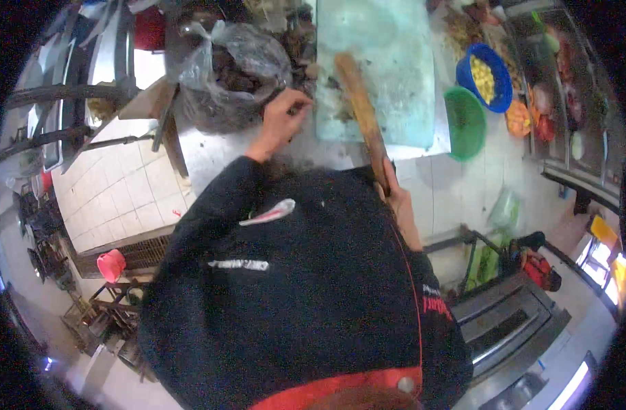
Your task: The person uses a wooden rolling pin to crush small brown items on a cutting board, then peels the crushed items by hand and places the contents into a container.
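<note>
My right hand is closed around the lower end of a long, flat-looking wooden stick. The stick's far end lies over a pale turquoise cutting board with dark bits scattered on it. Just left of the board is my left hand, its fingers curled; a small dark patch shows between thumb and fingers, and whether it is a held piece or a gap is unclear. Beside that hand stands an open clear plastic bag of dark brown lumps, whose kind I cannot tell.
Right of the board are a green plastic bowl, a blue basin of yellow diced pieces and an orange bagged item. A tiled counter stands at left, near a pink plastic container. A person in red is at lower right.
</note>
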{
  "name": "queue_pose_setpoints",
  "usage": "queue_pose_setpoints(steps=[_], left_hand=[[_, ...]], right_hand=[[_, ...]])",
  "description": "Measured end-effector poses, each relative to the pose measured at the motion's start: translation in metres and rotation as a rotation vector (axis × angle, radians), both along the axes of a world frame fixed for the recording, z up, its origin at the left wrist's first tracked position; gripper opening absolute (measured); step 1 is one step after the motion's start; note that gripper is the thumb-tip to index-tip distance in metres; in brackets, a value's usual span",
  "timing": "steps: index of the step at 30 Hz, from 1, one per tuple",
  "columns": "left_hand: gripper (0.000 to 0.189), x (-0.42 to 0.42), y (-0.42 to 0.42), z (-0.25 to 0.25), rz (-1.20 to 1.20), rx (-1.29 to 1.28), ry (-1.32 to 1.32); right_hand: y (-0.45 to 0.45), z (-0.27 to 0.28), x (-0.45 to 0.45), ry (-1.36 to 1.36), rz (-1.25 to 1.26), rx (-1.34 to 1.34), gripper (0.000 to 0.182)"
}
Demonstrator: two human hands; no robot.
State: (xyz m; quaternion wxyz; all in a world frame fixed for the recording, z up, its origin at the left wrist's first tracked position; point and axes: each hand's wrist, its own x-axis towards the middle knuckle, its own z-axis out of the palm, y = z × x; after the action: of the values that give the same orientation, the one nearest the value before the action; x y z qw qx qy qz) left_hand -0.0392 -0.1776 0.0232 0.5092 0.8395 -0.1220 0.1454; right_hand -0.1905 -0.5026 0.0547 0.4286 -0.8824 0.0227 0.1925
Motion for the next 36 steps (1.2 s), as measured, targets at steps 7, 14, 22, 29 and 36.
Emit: queue_pose_setpoints(steps=[7, 14, 22, 29, 36], left_hand=[[0.031, -0.011, -0.028, -0.004, -0.214, 0.09, -0.087], [0.052, 0.028, -0.087, -0.008, -0.499, 0.502, -0.083], [0.044, 0.032, -0.069, -0.023, -0.304, 0.091, 0.273], [0.031, 0.012, -0.044, 0.017, -0.145, -0.516, 0.562], [0.034, -0.008, -0.008, 0.027, -0.125, -0.755, 0.659]], right_hand=[[0.001, 0.047, 0.049, -0.219, -0.076, -0.232, 0.069], [-0.001, 0.021, 0.162, -0.399, 0.088, -0.61, 0.075], [0.04, 0.014, 0.176, -0.834, 0.231, -0.518, 0.049], [0.091, 0.006, 0.166, -0.34, 0.084, 0.25, 0.03], [0.126, 0.013, 0.187, -0.31, 0.187, 0.42, 0.025]])
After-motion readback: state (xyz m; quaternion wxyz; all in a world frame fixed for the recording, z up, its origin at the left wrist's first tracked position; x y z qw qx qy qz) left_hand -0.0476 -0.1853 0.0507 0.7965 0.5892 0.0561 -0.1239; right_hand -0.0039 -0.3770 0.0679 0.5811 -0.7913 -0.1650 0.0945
